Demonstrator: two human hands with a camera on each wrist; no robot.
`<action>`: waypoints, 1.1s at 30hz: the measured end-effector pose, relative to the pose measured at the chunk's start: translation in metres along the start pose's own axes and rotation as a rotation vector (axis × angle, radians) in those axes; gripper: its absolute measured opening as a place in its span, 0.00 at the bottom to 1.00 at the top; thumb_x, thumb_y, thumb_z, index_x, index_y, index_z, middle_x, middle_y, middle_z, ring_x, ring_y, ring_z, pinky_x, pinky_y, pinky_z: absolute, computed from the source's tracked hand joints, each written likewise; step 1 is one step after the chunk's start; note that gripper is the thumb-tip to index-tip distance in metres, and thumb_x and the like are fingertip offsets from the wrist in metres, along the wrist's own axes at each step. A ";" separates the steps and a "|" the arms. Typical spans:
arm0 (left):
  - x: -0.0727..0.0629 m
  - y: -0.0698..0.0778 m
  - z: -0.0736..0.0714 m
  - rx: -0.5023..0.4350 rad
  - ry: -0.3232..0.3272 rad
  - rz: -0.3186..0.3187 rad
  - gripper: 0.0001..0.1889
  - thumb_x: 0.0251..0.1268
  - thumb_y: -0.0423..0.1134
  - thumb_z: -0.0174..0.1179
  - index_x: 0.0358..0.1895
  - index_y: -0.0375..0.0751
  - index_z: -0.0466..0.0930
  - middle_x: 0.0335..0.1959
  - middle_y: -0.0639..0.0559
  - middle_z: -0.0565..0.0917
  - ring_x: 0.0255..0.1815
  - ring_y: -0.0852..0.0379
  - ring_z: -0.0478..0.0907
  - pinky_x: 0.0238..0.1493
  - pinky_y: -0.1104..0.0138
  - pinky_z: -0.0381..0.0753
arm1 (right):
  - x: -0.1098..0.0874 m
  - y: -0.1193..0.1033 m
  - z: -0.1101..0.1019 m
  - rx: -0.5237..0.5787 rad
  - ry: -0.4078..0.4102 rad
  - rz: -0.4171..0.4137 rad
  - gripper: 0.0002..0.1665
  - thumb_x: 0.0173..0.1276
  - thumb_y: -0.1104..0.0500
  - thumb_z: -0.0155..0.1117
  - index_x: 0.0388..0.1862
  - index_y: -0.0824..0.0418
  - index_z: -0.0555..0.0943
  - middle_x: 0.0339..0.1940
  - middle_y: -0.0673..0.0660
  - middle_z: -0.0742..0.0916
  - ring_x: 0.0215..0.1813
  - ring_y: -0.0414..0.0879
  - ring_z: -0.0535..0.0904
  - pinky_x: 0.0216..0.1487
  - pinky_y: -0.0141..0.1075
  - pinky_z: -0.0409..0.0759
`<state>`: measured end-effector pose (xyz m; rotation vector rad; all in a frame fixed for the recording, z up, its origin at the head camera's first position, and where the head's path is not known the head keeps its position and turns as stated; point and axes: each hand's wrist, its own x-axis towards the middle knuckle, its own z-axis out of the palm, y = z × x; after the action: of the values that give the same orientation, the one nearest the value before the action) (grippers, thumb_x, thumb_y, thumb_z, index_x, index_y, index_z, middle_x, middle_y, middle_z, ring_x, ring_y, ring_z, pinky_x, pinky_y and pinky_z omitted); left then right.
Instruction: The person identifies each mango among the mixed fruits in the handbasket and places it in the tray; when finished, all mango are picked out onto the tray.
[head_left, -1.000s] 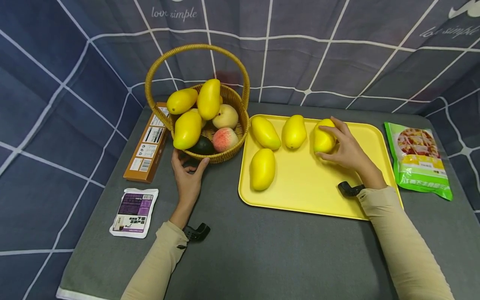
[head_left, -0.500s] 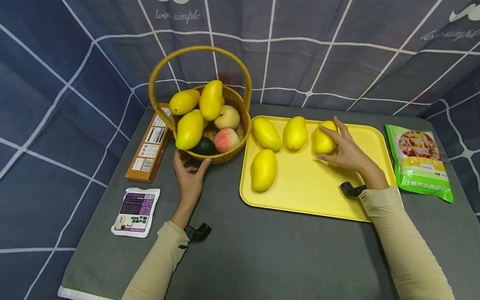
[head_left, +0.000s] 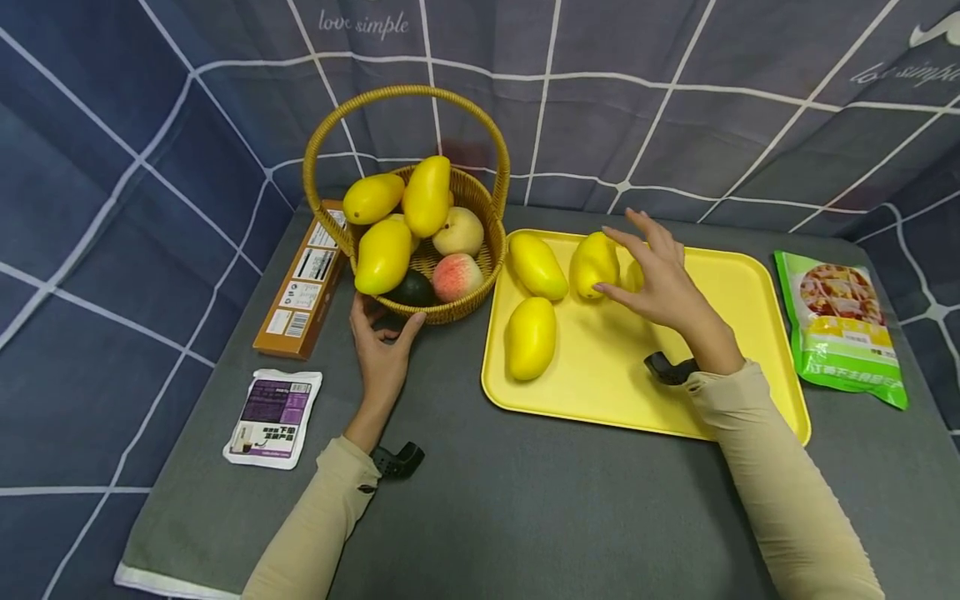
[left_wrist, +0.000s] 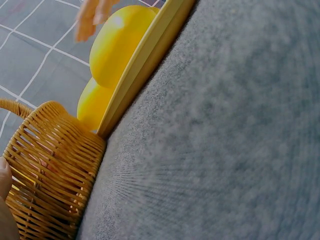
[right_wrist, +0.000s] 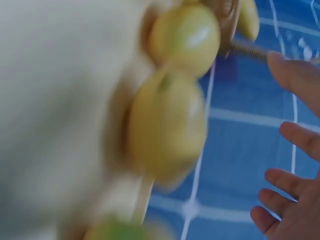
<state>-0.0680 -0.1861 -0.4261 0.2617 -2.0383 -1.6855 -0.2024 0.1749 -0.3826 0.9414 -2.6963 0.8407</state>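
My left hand (head_left: 382,346) holds the front of the wicker basket (head_left: 438,315), thumb and fingers against its wall; part of the thumb (left_wrist: 4,179) shows on the weave in the left wrist view. Inside are mangoes (head_left: 383,257), a peach (head_left: 457,277), a pale round fruit (head_left: 460,232) and a dark green fruit (head_left: 412,289). Over the yellow tray (head_left: 600,392) my right hand (head_left: 660,283) is spread, holding nothing, fingertips close to the middle mango (head_left: 595,265). Behind that hand, another mango (head_left: 635,276) is mostly hidden. Two more mangoes (head_left: 531,338) lie at the tray's left.
Left of the basket lies a long brown box (head_left: 300,287), with a white and purple pouch (head_left: 273,419) nearer me. A green food packet (head_left: 842,329) lies right of the tray. A grid-patterned curtain (head_left: 585,125) stands behind the grey tabletop (head_left: 540,500).
My right hand has come away from the rightmost mango and moved left to the middle one, with that rightmost mango left on the tray. The left hand stays at the basket.
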 end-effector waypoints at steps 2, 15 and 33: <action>0.000 0.000 0.000 0.005 0.003 -0.001 0.46 0.62 0.35 0.67 0.77 0.38 0.46 0.69 0.33 0.58 0.65 0.38 0.63 0.47 0.47 0.69 | 0.013 -0.017 0.008 0.019 0.012 -0.044 0.45 0.56 0.56 0.77 0.72 0.54 0.69 0.77 0.64 0.61 0.77 0.63 0.53 0.65 0.67 0.52; 0.001 0.001 0.001 0.011 0.003 0.003 0.45 0.62 0.34 0.67 0.77 0.37 0.47 0.69 0.33 0.59 0.64 0.38 0.64 0.47 0.49 0.69 | 0.085 -0.120 0.080 0.103 -0.152 -0.305 0.43 0.62 0.42 0.71 0.72 0.53 0.69 0.75 0.63 0.66 0.75 0.57 0.61 0.70 0.59 0.59; 0.002 0.003 -0.001 0.024 -0.013 -0.016 0.46 0.63 0.35 0.67 0.77 0.37 0.46 0.68 0.34 0.58 0.64 0.40 0.64 0.49 0.49 0.69 | 0.150 -0.190 0.108 0.122 -0.386 -0.242 0.48 0.62 0.36 0.67 0.78 0.43 0.59 0.80 0.63 0.53 0.80 0.56 0.50 0.75 0.51 0.58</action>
<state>-0.0688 -0.1875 -0.4223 0.2759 -2.0721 -1.6774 -0.2004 -0.0861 -0.3367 1.5662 -2.7741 0.8538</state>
